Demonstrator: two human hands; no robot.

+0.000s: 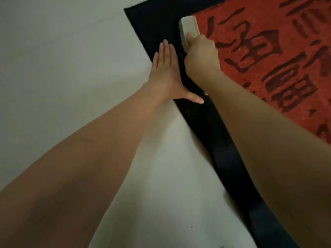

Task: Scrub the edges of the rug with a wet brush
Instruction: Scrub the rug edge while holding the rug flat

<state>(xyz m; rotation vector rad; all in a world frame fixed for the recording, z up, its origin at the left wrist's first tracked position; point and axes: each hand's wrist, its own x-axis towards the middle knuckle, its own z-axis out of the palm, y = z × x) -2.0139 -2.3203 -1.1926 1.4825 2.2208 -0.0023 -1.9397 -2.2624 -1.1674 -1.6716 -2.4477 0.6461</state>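
The rug (268, 59) lies on a pale floor (53, 59), its dark border (211, 126) running diagonally toward a far corner. The brush (189, 30) sits on that border near the corner, long axis along the edge, gripped by the right hand (201, 58) with fingers curled round it. Just beside it, on the border's outer side, the left hand (165, 72) presses flat, fingers straight and together, thumb spread. No containers show.
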